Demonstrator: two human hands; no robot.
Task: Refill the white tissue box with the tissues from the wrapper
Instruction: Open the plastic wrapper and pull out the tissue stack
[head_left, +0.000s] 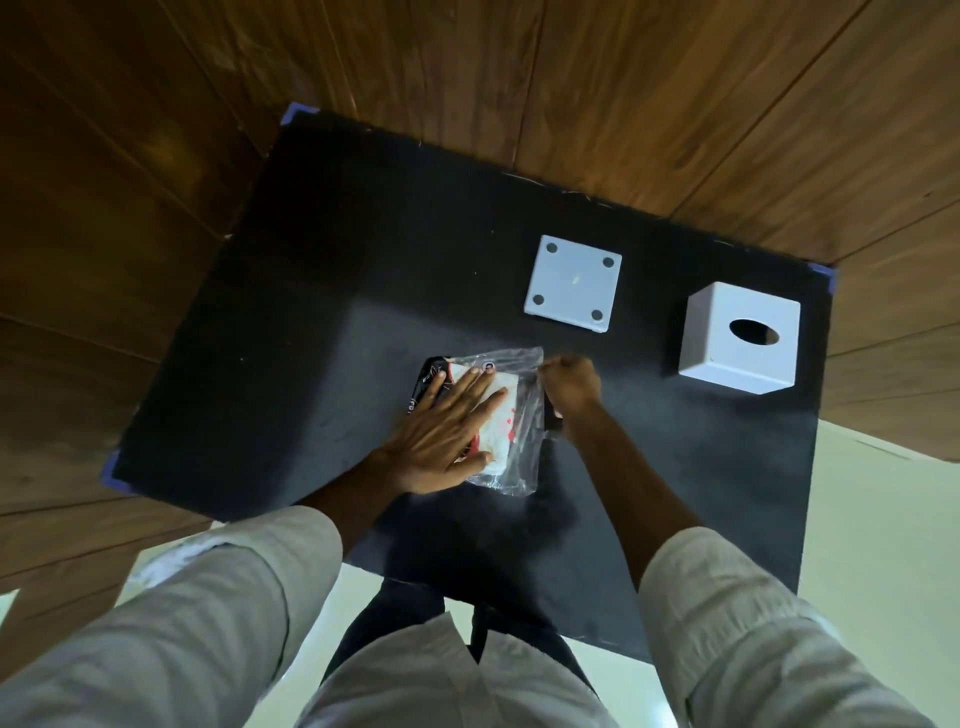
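Observation:
A clear plastic wrapper (511, 452) with red and black print lies in the middle of the black table and holds a white stack of tissues (496, 410). My left hand (447, 431) presses flat on the pack with its fingers spread. My right hand (571, 384) is closed in a fist on the wrapper's right edge, pinching the plastic. The white tissue box (727, 358) stands at the right with its oval slot facing up. Its square white base plate (571, 283), with a grey pad at each corner, lies apart, to the box's left.
The black table (311, 338) has blue tape at its corners and stands against a wooden panelled wall (156, 208). A pale floor (872, 519) shows at the right and below. My white sleeves fill the bottom of the view.

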